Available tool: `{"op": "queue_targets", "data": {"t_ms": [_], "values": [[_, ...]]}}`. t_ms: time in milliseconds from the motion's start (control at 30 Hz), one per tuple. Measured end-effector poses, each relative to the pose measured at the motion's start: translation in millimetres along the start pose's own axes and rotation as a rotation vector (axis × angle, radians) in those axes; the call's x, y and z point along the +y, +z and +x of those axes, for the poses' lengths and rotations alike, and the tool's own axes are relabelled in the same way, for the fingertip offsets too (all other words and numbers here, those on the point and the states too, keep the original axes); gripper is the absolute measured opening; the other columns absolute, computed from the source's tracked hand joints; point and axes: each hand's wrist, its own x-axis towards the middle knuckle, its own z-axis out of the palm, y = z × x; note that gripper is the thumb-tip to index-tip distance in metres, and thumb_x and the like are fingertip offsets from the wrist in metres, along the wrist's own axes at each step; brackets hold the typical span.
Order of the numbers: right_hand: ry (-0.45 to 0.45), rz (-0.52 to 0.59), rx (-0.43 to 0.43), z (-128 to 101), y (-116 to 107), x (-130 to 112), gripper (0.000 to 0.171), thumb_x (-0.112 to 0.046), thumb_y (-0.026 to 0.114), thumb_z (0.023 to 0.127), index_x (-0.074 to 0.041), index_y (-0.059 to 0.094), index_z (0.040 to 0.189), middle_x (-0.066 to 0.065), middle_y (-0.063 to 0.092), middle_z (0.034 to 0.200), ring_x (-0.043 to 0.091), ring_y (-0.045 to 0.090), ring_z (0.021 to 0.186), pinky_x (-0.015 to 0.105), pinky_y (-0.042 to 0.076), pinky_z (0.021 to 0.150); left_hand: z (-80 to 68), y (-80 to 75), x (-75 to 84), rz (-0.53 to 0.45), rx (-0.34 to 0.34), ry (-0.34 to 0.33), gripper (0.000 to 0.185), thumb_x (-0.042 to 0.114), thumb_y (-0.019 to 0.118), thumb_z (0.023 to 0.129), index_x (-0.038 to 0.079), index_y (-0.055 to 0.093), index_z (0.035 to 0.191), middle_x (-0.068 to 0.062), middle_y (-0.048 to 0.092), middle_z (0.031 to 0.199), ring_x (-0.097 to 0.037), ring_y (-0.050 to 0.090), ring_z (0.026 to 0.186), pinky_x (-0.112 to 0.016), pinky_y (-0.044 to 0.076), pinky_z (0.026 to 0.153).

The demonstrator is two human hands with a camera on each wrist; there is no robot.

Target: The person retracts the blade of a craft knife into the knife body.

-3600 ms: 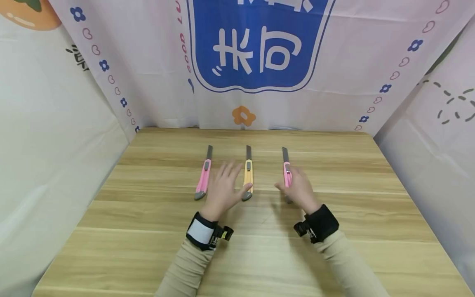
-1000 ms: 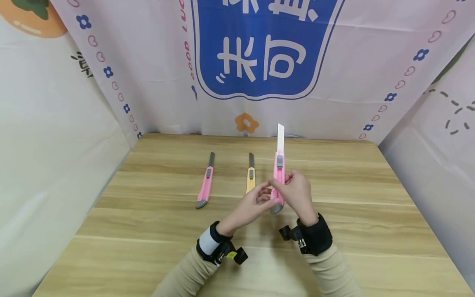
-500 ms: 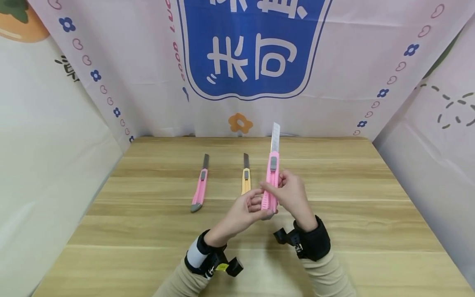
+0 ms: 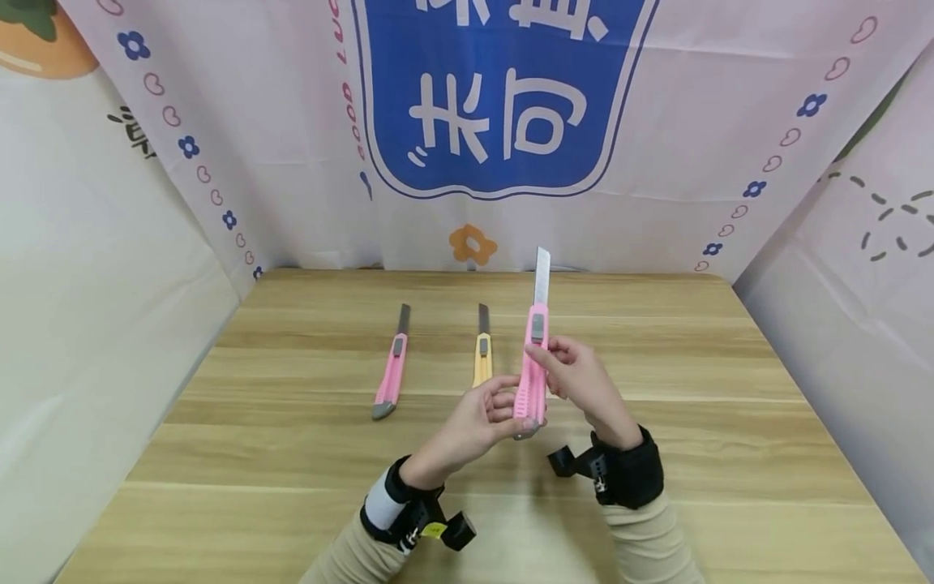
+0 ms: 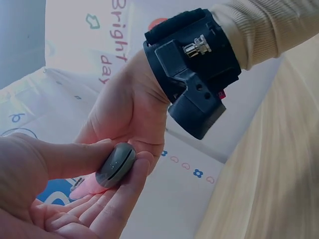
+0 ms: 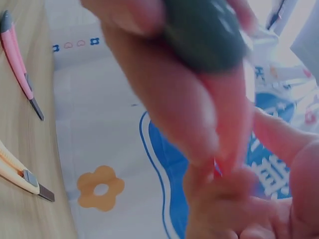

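Note:
A pink utility knife (image 4: 531,389) with its blade out points away from me, raised over the table. My left hand (image 4: 470,422) pinches its grey tail end between thumb and fingers; that grey end cap (image 5: 115,165) shows close up in the left wrist view. Higher on the handle, my right hand (image 4: 584,381) pinches the body, its thumb just below the grey slider (image 4: 537,326). A yellow utility knife (image 4: 483,357) lies just left of the held one, its lower end hidden by my left hand. Further left lies a second pink utility knife (image 4: 392,375).
The wood-grain table (image 4: 255,454) reaches back to a printed cloth (image 4: 306,203) with a blue badge and an orange flower. Pale cloth walls stand at both sides. Both lying knives have their blades out, pointing to the back.
The right-hand pink knife has come up off the table, and both hands now hold it. In the last half second, my right thumb has shifted up the handle toward the slider.

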Motion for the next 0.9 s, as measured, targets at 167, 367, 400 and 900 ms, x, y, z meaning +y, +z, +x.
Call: {"op": "queue_targets", "data": {"t_ms": [167, 367, 400, 900], "values": [[-0.057, 0.164, -0.078, 6, -11, 6, 0.053, -0.04, 0.048, 0.1, 0.005, 0.054, 0.126, -0.011, 0.07, 0.088, 0.005, 0.066, 0.084, 0.022, 0.057, 0.08, 1.1, 1.0, -2.7, 0.005, 0.001, -0.008, 0.059, -0.005, 0.06, 0.089, -0.007, 0.035, 0.141, -0.034, 0.057, 0.129, -0.041, 0.061, 0.117, -0.033, 0.058, 0.096], [-0.075, 0.319, -0.11, 9, -12, 8, 0.059, -0.045, 0.045, 0.1, 0.004, 0.049, 0.133, -0.01, 0.077, 0.099, 0.006, 0.072, 0.097, 0.025, 0.06, 0.084, 2.9, 1.8, -4.1, 0.011, -0.052, -0.028, 0.06, -0.005, 0.06, 0.089, -0.004, 0.033, 0.144, -0.032, 0.057, 0.129, -0.036, 0.062, 0.117, -0.031, 0.058, 0.095], [-0.071, 0.335, -0.093, 9, -11, 8, 0.059, -0.045, 0.045, 0.1, 0.005, 0.05, 0.132, -0.01, 0.077, 0.096, 0.006, 0.073, 0.094, 0.025, 0.06, 0.082, 3.4, 1.8, -4.1, 0.013, -0.06, -0.03, 0.061, -0.005, 0.06, 0.089, -0.003, 0.033, 0.144, -0.032, 0.057, 0.129, -0.036, 0.062, 0.117, -0.031, 0.058, 0.095], [-0.031, 0.405, 0.137, 14, 2, 11, 0.036, -0.028, 0.047, 0.102, 0.004, 0.063, 0.094, -0.005, 0.074, 0.066, 0.009, 0.074, 0.067, 0.028, 0.063, 0.067, 3.3, -2.7, -8.0, 0.085, -0.115, -0.036, 0.057, -0.004, 0.061, 0.088, -0.004, 0.039, 0.141, -0.032, 0.06, 0.125, -0.036, 0.064, 0.113, -0.03, 0.06, 0.091]]}}
